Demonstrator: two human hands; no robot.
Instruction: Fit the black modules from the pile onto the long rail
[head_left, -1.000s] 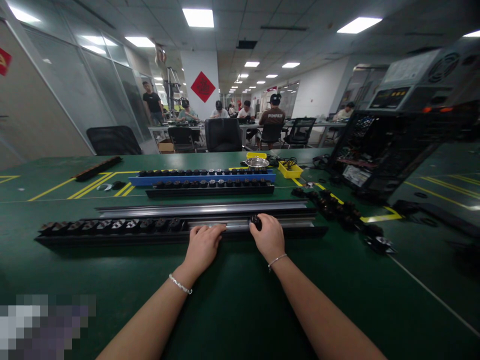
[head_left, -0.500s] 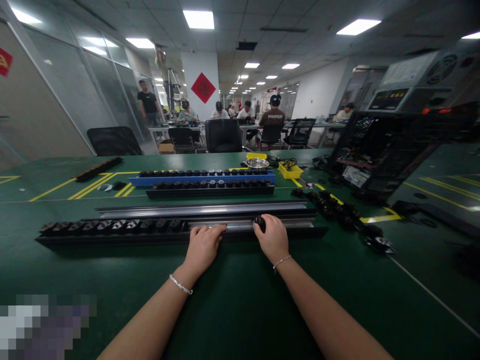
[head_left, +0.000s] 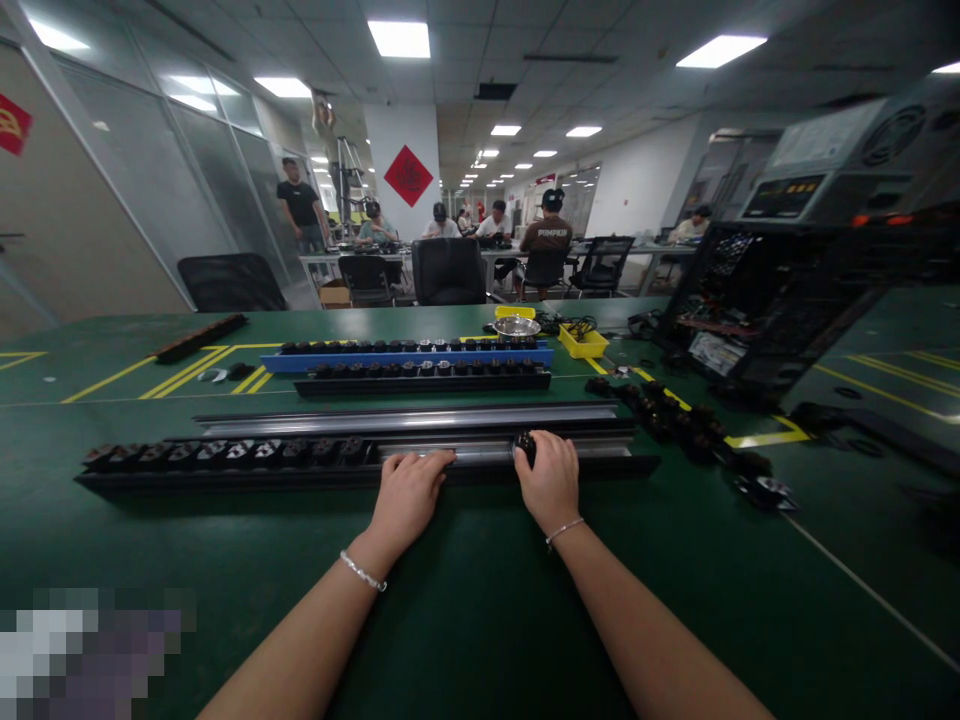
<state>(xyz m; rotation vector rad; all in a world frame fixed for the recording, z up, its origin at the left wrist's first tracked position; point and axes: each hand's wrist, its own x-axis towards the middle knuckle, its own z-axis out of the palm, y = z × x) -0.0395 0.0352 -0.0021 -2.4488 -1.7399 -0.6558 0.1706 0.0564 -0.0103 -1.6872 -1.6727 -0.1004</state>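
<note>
A long black metal rail (head_left: 611, 468) with a silvery channel lies across the table in front of me. Several black socket-like modules (head_left: 292, 452) sit in a row along its left part. My left hand (head_left: 409, 490) grips the rail's near wall just right of that row, fingers over the edge into the channel. Between the fingertips of my right hand (head_left: 551, 478) is another small black module (head_left: 524, 447), at the channel farther right. The hand hides part of it, and I cannot tell whether it is seated in the channel.
A second rail (head_left: 412, 418) lies right behind. Beyond are a blue rail (head_left: 337, 363) and a black rail (head_left: 420, 384), both with modules. Loose black modules (head_left: 686, 425), a yellow tray (head_left: 583, 342), a metal bowl (head_left: 516, 327) and an open computer case (head_left: 742, 310) stand right. People sit farther back.
Almost nothing differs. The view has shifted very slightly, and both hands keep their places on the rail and the module.
</note>
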